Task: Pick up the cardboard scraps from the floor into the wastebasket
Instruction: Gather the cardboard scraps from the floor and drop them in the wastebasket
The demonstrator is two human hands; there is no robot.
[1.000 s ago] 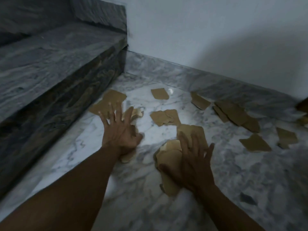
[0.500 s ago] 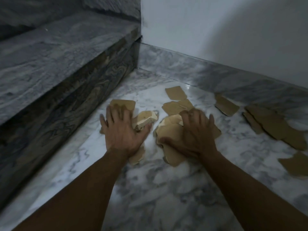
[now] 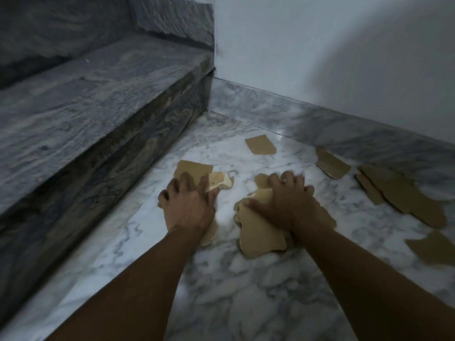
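Scraps point(image 3: 261, 232) are gripped under the right hand point(image 3: 285, 205) on the marble floor point(image 3: 246, 291); smaller pieces point(image 3: 194, 169) are pressed under the left hand point(image 3: 188, 205) (fingers curled), beside the step point(image 3: 98, 99).

The floor point(image 3: 246, 303) was polished white marble with grey veining, and it caught a faint sheen near the far corner. Along the left ran a grey marble stair step point(image 3: 98, 89), its riser point(image 3: 118, 168) darker and swirled with brown, and a second riser point(image 3: 172, 23) rose behind it. A plain white wall point(image 3: 332, 57) closed the right side, with a grey marble skirting point(image 3: 283, 114) along its foot. The light was dim and bluish, and a soft shadow lay across the wall.
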